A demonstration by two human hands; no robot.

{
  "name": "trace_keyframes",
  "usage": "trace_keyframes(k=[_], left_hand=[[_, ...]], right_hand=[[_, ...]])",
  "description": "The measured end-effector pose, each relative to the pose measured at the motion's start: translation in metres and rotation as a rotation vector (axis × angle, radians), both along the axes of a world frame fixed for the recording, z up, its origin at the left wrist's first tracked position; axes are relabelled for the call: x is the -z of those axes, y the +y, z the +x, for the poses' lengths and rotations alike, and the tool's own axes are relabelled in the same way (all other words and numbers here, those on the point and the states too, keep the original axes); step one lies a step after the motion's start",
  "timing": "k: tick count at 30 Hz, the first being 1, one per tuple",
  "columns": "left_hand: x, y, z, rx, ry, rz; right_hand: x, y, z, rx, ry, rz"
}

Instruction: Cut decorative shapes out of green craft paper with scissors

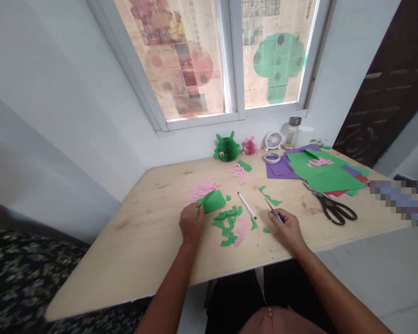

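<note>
My left hand (191, 221) pinches the edge of a folded piece of green paper (214, 201) above the table. In my right hand (288, 228) is a slim pointed tool (273, 211) with a dark tip and a bluish handle, apparently small scissors; my fingers hide most of it. Between my hands lie green curved paper cutouts (226, 221), pink cutouts (242, 230) and a white pen (246, 205). A pile of pink paper pieces (205, 189) is just behind the green paper. Green scraps (270, 196) lie beyond my right hand.
Black-handled scissors (334, 208) lie at the right, by stacked green sheets (320, 178) and purple sheets (280, 168). A tape roll (272, 158), small fan (273, 140), glass bottle (291, 134), green paper figure (227, 147) and pink one (250, 146) line the back of the wooden table (146, 222).
</note>
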State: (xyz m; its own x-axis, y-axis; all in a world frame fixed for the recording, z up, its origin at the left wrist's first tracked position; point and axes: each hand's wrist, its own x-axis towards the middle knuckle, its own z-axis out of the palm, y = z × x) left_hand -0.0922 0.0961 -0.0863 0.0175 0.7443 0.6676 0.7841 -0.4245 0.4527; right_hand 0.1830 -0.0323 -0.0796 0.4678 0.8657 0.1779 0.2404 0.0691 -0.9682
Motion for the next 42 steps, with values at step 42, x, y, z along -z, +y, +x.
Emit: trace_keyframes(k=[42], left_hand=[[-0.074,0.130,0.145,0.470,0.579,-0.304]], right_hand=[[-0.005,-0.037,0.031,0.114,-0.017,-0.201]])
